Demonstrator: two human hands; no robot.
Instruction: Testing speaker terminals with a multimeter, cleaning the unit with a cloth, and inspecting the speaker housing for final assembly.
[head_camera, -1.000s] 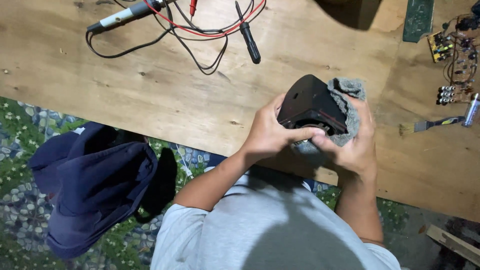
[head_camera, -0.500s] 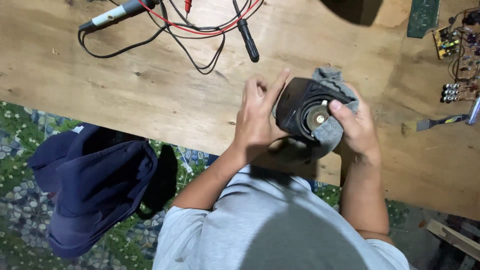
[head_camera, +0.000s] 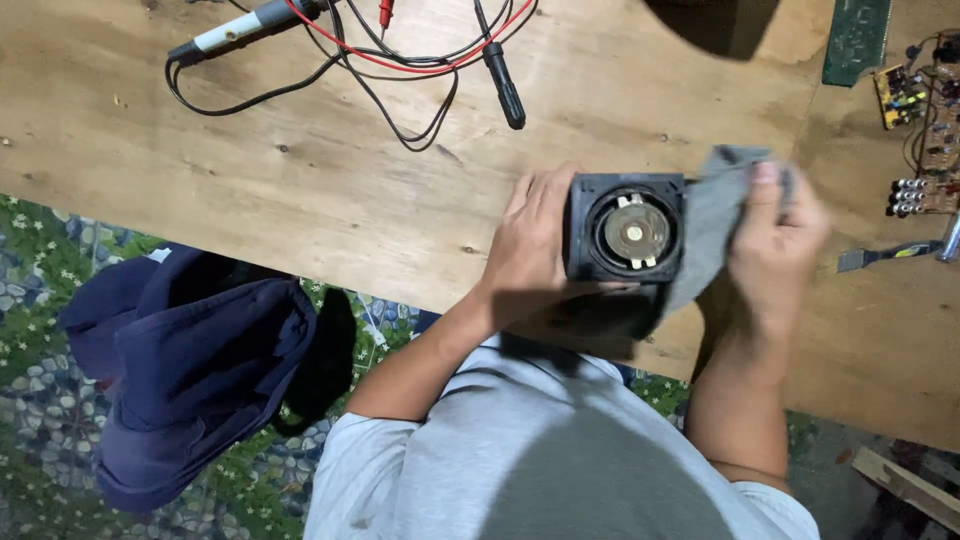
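Note:
My left hand (head_camera: 528, 243) grips the left side of a square black speaker unit (head_camera: 625, 228), holding it above the wooden table (head_camera: 330, 200) with its round metal magnet facing up. My right hand (head_camera: 775, 240) holds a grey cloth (head_camera: 708, 225) pressed against the speaker's right side. The cloth drapes down behind the speaker's lower edge.
Red and black probe leads and cables (head_camera: 400, 50) lie at the table's far side. Bare circuit boards (head_camera: 925, 120) sit at the right edge, with a green board (head_camera: 856, 38) above. A dark blue garment (head_camera: 190, 370) lies on the patterned floor (head_camera: 40, 420) at my left.
The speaker has been turned so its open back with the magnet faces up squarely. My right hand slid with the cloth from the top to the right side.

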